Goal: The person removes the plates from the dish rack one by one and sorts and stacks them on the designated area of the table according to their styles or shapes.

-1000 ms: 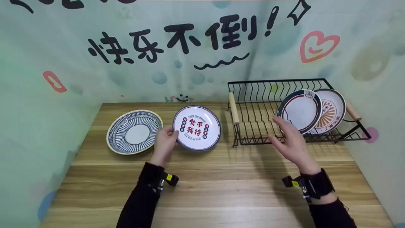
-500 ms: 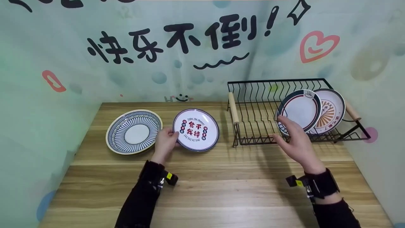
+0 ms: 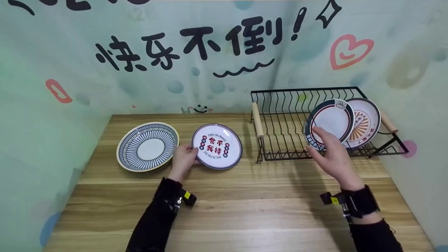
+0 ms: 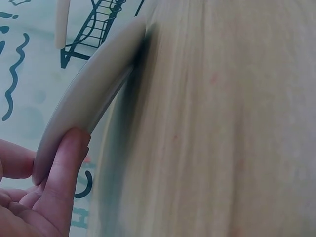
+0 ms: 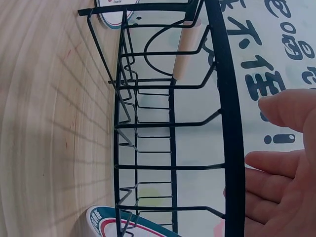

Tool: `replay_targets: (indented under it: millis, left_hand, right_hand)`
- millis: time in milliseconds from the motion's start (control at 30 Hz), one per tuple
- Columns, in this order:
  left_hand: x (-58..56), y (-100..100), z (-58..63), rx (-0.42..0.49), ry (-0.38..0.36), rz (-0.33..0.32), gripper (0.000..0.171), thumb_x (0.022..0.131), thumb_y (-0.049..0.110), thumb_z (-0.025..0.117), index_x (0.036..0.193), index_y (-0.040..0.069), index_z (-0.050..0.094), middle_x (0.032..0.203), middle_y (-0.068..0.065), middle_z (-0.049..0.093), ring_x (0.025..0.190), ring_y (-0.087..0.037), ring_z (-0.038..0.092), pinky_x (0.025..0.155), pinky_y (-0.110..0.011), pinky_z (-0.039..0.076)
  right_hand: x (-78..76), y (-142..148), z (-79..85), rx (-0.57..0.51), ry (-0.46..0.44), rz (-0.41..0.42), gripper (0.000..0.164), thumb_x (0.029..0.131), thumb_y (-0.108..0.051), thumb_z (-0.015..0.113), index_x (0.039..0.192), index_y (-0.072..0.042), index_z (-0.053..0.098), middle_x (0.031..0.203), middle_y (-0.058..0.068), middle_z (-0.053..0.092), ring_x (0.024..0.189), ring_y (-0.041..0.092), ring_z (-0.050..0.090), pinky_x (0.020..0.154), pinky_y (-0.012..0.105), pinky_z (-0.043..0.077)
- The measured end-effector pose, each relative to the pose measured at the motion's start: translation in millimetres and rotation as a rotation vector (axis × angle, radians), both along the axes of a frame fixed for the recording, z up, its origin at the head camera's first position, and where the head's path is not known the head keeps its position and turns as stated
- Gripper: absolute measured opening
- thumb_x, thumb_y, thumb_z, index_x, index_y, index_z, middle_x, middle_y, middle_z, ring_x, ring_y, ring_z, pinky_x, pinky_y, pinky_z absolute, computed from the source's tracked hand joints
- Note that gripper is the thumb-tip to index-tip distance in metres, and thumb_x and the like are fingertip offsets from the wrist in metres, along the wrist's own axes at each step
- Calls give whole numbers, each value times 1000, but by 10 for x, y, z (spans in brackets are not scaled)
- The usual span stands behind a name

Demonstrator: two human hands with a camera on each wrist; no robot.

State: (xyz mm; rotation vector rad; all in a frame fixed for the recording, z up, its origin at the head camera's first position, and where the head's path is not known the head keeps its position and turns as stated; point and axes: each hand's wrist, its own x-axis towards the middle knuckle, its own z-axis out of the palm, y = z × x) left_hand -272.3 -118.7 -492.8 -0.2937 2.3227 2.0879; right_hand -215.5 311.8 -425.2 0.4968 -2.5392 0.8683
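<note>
A white plate with a blue rim and red characters is held at its left edge by my left hand, thumb on the face. In the left wrist view the plate is seen edge-on, tilted above the wooden surface. My right hand hovers with fingers extended at the front of the black wire dish rack, overlapping the green-rimmed plate from the head view. In the right wrist view that hand holds nothing and lies beside the rack's top bar.
Another white plate with orange rays stands behind the green-rimmed one at the rack's right end. A blue-striped dish lies on the wooden table, left of my left hand. The rack has wooden handles at its ends. A printed curtain backs the table.
The held plate has lowered slightly and changed its tilt, still in my left hand's grip. My right hand has shifted a little to the right along the rack.
</note>
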Motion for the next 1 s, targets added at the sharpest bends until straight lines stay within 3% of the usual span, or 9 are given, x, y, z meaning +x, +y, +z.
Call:
replay_targets:
  millis: [333, 633, 867, 1000]
  left_hand:
    - [2, 3, 29, -220, -4, -72, 24, 98, 5, 56, 110, -16, 62, 100, -30, 68, 68, -22, 70, 66, -33, 61]
    - [0, -81, 122, -304, -52, -145, 41, 99, 13, 59, 127, -16, 54, 108, -30, 66, 76, -30, 71, 69, -31, 60]
    - [90, -143, 263, -468, -28, -182, 53, 98, 21, 60, 133, -17, 48, 105, -27, 68, 81, -31, 70, 78, -38, 58]
    - [178, -184, 353, -544, 13, -195, 58, 97, 25, 61, 136, -16, 44, 111, -28, 66, 98, -36, 67, 92, -43, 53]
  right_hand:
    - [-8, 70, 71, -13, -7, -21, 58, 92, -8, 69, 142, 6, 46, 143, 28, 46, 131, 45, 41, 111, 57, 29]
    - [-23, 139, 70, -1, 28, -21, 57, 90, -6, 70, 140, 8, 47, 140, 30, 49, 128, 46, 45, 108, 60, 32]
    - [-33, 194, 100, 19, 44, -30, 55, 90, -5, 69, 138, 10, 48, 137, 31, 50, 126, 47, 46, 106, 60, 34]
    - [-32, 222, 123, 18, 43, -32, 54, 90, -6, 68, 138, 10, 48, 137, 32, 50, 126, 48, 45, 107, 60, 33]
